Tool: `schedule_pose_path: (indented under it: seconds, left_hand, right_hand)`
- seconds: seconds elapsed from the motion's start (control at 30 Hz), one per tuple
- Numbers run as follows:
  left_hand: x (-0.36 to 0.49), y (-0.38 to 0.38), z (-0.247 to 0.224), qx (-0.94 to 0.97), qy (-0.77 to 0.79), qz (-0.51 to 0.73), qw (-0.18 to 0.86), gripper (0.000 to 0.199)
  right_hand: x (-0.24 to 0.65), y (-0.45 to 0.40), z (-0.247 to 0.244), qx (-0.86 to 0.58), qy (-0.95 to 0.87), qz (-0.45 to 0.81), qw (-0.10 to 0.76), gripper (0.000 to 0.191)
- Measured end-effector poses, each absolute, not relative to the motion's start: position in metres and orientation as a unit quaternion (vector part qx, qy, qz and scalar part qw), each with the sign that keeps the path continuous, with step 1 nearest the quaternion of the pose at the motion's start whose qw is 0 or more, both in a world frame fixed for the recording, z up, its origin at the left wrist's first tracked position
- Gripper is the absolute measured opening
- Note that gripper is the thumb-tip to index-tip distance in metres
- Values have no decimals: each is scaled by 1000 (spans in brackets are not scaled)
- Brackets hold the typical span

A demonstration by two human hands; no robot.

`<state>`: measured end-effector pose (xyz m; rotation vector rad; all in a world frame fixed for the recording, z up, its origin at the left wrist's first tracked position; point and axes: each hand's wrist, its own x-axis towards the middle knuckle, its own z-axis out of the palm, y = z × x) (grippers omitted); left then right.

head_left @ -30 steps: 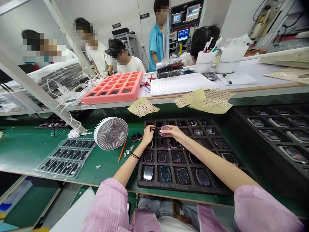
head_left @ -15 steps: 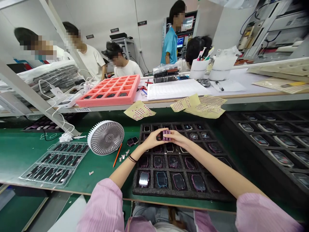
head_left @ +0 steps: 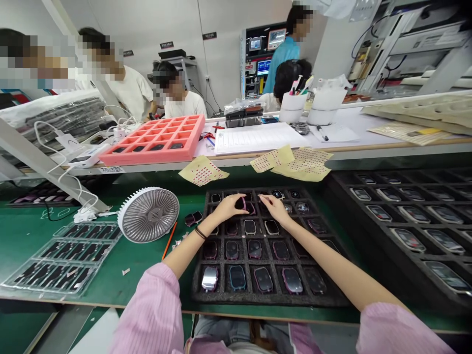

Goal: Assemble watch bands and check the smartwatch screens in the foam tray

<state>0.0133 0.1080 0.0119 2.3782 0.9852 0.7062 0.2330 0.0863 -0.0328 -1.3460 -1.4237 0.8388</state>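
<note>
My left hand grips a dark watch case with a purple rim between thumb and fingers, above the back rows of a black foam tray. Just to its right is my right hand, thumb and fingertips drawn together; whatever they hold is too small to make out. The tray's compartments hold several watch cases, among them a blue-rimmed one and a silver-faced one in the front row. Some back compartments are hidden by my hands.
A white fan, an orange stick and a clear tray of black strips lie to the left. Another foam tray of watches stands at right. Yellow sticker sheets hang from the shelf, which bears a pink tray. Several people are beyond.
My hands, which were together on purple-rimmed watch cases, have come apart. The left keeps a purple-rimmed case; the right has moved off to the right. The whole view has shifted slightly.
</note>
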Motion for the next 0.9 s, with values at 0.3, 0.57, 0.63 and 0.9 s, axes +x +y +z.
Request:
schedule_pose_path:
  seconds: [0.3,0.57,0.63,0.9]
  left_hand:
    - [-30,85,5,905,358,169,158,36]
    - [-84,39,34,903,401,73,135,25]
    - [-93,38,35,896,407,68,161,28]
    - [-92,56,28,872,405,132,242,35]
  right_hand:
    - [224,63,-26,-542,-732,171,376,46]
    - [215,52,-33,-427,-868,151,203,52]
    - [215,52,-35,-430,-865,151,211,51]
    - [214,46,-35,-440,-856,164,215,48]
